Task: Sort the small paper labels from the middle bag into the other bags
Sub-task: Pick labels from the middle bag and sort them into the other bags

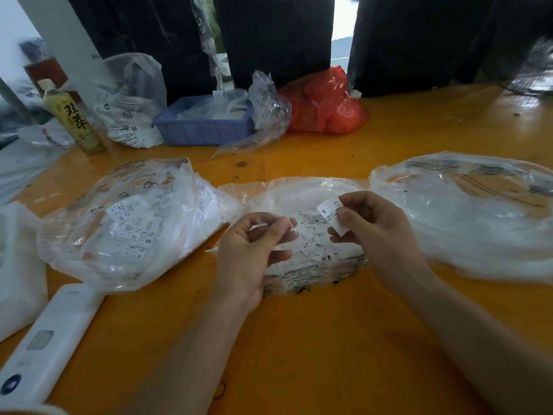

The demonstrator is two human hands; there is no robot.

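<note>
Three clear plastic bags lie in a row on the orange table. The middle bag (302,202) holds several small white size labels. Over it my right hand (371,226) pinches a white label marked S (329,212) between thumb and fingers. My left hand (254,250) hovers at the bag's left side with curled fingers, pinching a blurred pale piece that I cannot identify. The left bag (119,223) is full of labels marked XL and XS. Only a thin white layer shows inside the right bag (466,211).
A white device (51,339) lies at the near left beside a white packet (18,271). At the back stand a green tea bottle (73,118), a blue basket (203,124) of labels, crumpled clear bags (131,97) and a red bag (323,103).
</note>
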